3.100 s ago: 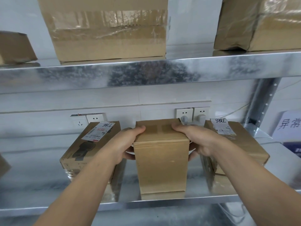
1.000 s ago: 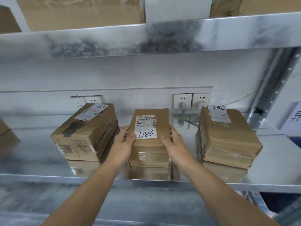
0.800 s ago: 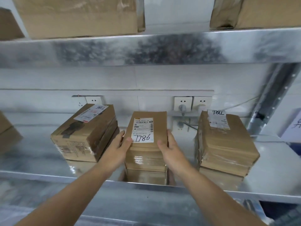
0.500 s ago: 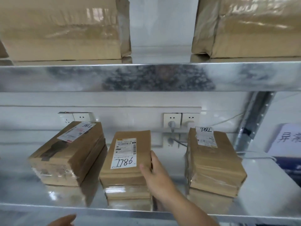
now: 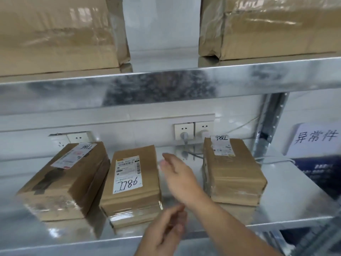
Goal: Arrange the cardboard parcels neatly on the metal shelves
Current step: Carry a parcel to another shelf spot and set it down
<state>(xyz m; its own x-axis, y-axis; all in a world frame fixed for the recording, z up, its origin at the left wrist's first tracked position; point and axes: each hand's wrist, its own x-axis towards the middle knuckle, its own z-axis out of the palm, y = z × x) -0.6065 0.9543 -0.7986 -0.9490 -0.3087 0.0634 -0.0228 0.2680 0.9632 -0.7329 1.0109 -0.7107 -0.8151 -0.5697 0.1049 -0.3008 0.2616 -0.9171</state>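
Lower-shelf parcels: three
Upper-shelf parcels: two
Shelves: two
Hands: two
Wall sockets: four

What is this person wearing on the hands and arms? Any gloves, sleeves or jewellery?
Nothing that shows. The left hand and right hand are bare, with no gloves or rings to be seen. The right forearm is bare too, with no sleeve, watch or band in view. Both hands are a little blurred, so fine detail cannot be told.
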